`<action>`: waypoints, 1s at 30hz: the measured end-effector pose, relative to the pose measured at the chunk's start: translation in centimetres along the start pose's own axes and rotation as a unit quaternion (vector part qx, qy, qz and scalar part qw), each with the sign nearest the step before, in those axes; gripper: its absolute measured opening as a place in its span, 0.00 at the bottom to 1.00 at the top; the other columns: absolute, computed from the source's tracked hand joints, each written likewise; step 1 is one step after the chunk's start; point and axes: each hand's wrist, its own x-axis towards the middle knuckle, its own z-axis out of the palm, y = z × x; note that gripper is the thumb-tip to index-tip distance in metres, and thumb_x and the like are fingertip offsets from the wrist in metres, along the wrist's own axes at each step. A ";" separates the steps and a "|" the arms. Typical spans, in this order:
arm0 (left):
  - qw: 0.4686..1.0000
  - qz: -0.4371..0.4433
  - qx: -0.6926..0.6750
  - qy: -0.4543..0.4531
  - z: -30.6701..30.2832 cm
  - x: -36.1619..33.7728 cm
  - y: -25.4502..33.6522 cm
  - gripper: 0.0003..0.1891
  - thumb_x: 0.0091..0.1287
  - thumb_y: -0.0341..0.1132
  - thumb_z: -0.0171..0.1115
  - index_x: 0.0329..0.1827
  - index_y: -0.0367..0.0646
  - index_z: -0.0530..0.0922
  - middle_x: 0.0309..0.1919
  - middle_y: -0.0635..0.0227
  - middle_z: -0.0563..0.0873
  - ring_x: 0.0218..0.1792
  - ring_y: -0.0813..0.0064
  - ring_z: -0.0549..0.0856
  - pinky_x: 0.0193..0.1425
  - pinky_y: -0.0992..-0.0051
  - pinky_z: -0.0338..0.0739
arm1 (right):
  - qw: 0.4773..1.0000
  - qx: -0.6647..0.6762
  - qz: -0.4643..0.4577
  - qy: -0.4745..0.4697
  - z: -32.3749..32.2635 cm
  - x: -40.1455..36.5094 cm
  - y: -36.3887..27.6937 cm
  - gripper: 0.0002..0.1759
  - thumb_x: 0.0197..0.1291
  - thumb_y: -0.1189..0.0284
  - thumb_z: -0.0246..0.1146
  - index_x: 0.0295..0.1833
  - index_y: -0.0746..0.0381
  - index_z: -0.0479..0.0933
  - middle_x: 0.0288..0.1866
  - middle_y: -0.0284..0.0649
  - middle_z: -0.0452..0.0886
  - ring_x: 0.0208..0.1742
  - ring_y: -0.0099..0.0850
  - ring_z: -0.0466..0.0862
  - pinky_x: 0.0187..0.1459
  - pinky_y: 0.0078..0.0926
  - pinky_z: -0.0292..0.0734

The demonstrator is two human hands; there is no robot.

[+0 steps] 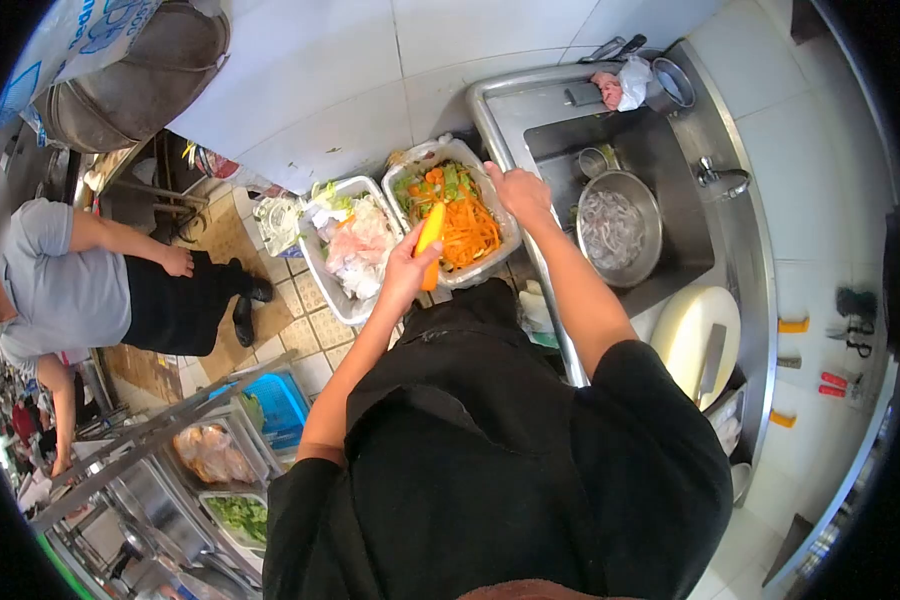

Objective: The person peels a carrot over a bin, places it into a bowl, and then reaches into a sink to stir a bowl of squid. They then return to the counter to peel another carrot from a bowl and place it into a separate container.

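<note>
Left hand: closed [415, 268] around a long yellow-orange vegetable [431, 226], held over the near rim of the scrap tub.
Right hand: curled [520, 192] beside the sink edge; whether it grips anything cannot be told.
Scrap tub: white [482, 268], with orange shreds [467, 232] and green trimmings.
Second tub: alongside [320, 278], heaped with pale and pinkish scraps.
Sink: steel [685, 255], a metal bowl [651, 258] of pale strips inside.
Edges: sink front close by the right forearm.
Open room: tiled floor [312, 372] left of the tubs.
</note>
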 end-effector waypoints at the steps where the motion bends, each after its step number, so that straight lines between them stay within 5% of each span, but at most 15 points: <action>1: 0.995 0.065 0.075 -0.009 -0.4 -0.1 0.0 0.27 0.67 0.32 0.63 0.68 0.36 0.69 0.51 0.66 0.83 0.46 0.73 0.82 0.52 0.74 0.77 | 0.999 0.030 -0.011 -0.015 -0.7 -1.2 -0.3 0.43 0.66 0.37 0.41 0.39 0.67 0.84 0.36 0.56 0.84 0.45 0.53 0.84 0.49 0.46 0.77; 6: 0.934 0.117 0.337 0.007 -1.6 -1.2 0.8 0.23 0.53 0.30 0.67 0.54 0.38 0.77 0.42 0.55 0.83 0.44 0.58 0.84 0.51 0.66 0.77 | 0.984 0.141 -0.088 -0.063 -2.6 -10.5 -3.6 0.44 0.68 0.39 0.41 0.33 0.71 0.83 0.35 0.59 0.83 0.44 0.57 0.83 0.48 0.48 0.76; 8: 0.906 0.161 0.392 0.015 -1.6 -1.8 1.2 0.21 0.50 0.30 0.66 0.49 0.39 0.78 0.39 0.52 0.81 0.43 0.52 0.83 0.49 0.63 0.77 | 0.991 0.098 -0.074 -0.058 1.8 -9.8 -2.7 0.44 0.67 0.37 0.41 0.38 0.69 0.83 0.35 0.60 0.83 0.45 0.55 0.83 0.47 0.48 0.76; 11: 0.900 0.171 0.399 -0.024 -2.7 -2.8 1.1 0.19 0.49 0.29 0.65 0.47 0.40 0.78 0.37 0.53 0.80 0.41 0.48 0.81 0.46 0.61 0.76 | 0.995 0.048 -0.032 -0.086 2.5 -10.9 -1.4 0.47 0.66 0.35 0.40 0.39 0.72 0.82 0.38 0.60 0.83 0.46 0.53 0.84 0.48 0.48 0.75; 12: 0.899 0.177 0.399 -0.032 -3.2 -3.0 1.1 0.17 0.50 0.30 0.65 0.45 0.39 0.77 0.35 0.56 0.81 0.37 0.54 0.82 0.43 0.63 0.76 | 0.992 0.082 -0.003 -0.096 2.6 -11.2 -1.2 0.48 0.65 0.34 0.40 0.38 0.73 0.82 0.38 0.60 0.83 0.46 0.52 0.84 0.48 0.48 0.75; 16: 0.941 0.044 0.330 -0.060 -4.3 -2.4 0.0 0.16 0.60 0.33 0.64 0.51 0.39 0.76 0.36 0.69 0.81 0.36 0.72 0.80 0.43 0.69 0.75 | 0.914 0.370 0.065 -0.152 3.2 -14.5 0.3 0.49 0.59 0.28 0.43 0.46 0.65 0.84 0.35 0.49 0.84 0.38 0.36 0.81 0.44 0.40 0.74; 17: 0.969 -0.003 0.239 -0.058 -4.1 -2.0 -0.8 0.17 0.64 0.37 0.61 0.54 0.38 0.76 0.38 0.67 0.81 0.38 0.73 0.80 0.46 0.69 0.75 | 0.905 0.391 0.065 -0.156 5.3 -14.7 0.8 0.46 0.60 0.30 0.46 0.46 0.65 0.83 0.36 0.52 0.84 0.38 0.36 0.81 0.44 0.39 0.74; 18: 0.985 -0.061 0.152 -0.052 -3.3 -1.9 -1.6 0.19 0.69 0.42 0.59 0.56 0.38 0.75 0.40 0.65 0.81 0.40 0.73 0.80 0.49 0.70 0.75 | 0.897 0.426 -0.051 -0.109 4.1 -17.3 0.4 0.43 0.61 0.33 0.50 0.47 0.66 0.81 0.39 0.53 0.84 0.40 0.38 0.81 0.45 0.38 0.75; 19: 0.990 -0.091 0.010 -0.106 -1.3 -2.3 -1.5 0.24 0.72 0.47 0.54 0.61 0.38 0.72 0.47 0.64 0.79 0.47 0.73 0.78 0.54 0.71 0.73 | 0.910 0.390 -0.037 -0.138 5.3 -17.8 0.8 0.41 0.57 0.35 0.57 0.48 0.67 0.80 0.41 0.53 0.84 0.42 0.39 0.81 0.48 0.37 0.75; 20: 0.973 -0.128 -0.130 -0.144 0.6 -2.9 -0.5 0.28 0.75 0.52 0.49 0.67 0.38 0.68 0.53 0.64 0.78 0.53 0.72 0.77 0.60 0.72 0.70 | 0.916 0.395 -0.029 -0.061 5.6 -19.9 0.7 0.39 0.55 0.38 0.62 0.49 0.67 0.80 0.42 0.52 0.84 0.42 0.39 0.82 0.48 0.36 0.76; 21: 0.960 -0.145 -0.125 -0.205 2.7 -3.6 0.5 0.30 0.75 0.54 0.47 0.69 0.39 0.66 0.55 0.65 0.76 0.55 0.73 0.75 0.62 0.70 0.69 | 0.918 0.395 -0.029 0.012 5.4 -21.4 0.7 0.38 0.52 0.41 0.67 0.51 0.67 0.79 0.42 0.52 0.84 0.42 0.39 0.82 0.49 0.36 0.76; 24: 0.894 -0.206 -0.135 -0.373 6.5 -4.4 1.4 0.34 0.74 0.58 0.45 0.73 0.40 0.62 0.62 0.67 0.72 0.61 0.73 0.70 0.65 0.66 0.66 | 0.842 0.530 0.051 0.086 4.0 -24.6 5.6 0.37 0.46 0.48 0.73 0.51 0.68 0.79 0.43 0.48 0.84 0.42 0.37 0.82 0.49 0.33 0.76; 27: 0.886 -0.175 0.005 -0.430 9.2 -4.3 1.2 0.33 0.73 0.57 0.48 0.71 0.40 0.65 0.60 0.67 0.74 0.59 0.72 0.72 0.63 0.66 0.67 | 0.742 0.639 0.140 0.145 4.1 -28.7 14.4 0.27 0.50 0.56 0.72 0.49 0.66 0.80 0.37 0.38 0.83 0.36 0.25 0.80 0.38 0.25 0.75; 29: 0.899 -0.162 0.098 -0.395 9.9 -3.9 0.1 0.29 0.72 0.51 0.56 0.68 0.40 0.69 0.54 0.66 0.77 0.53 0.72 0.76 0.58 0.68 0.71 | 0.638 0.689 0.276 0.205 3.5 -34.1 21.2 0.28 0.52 0.55 0.70 0.50 0.66 0.81 0.41 0.42 0.84 0.36 0.31 0.81 0.42 0.30 0.76; 30: 0.897 -0.175 0.129 -0.384 9.7 -3.1 -0.7 0.28 0.72 0.49 0.57 0.68 0.40 0.70 0.53 0.66 0.77 0.52 0.73 0.77 0.56 0.68 0.72 | 0.653 0.620 0.372 0.226 2.7 -37.4 24.8 0.29 0.54 0.55 0.68 0.54 0.66 0.79 0.40 0.40 0.83 0.35 0.32 0.81 0.38 0.29 0.76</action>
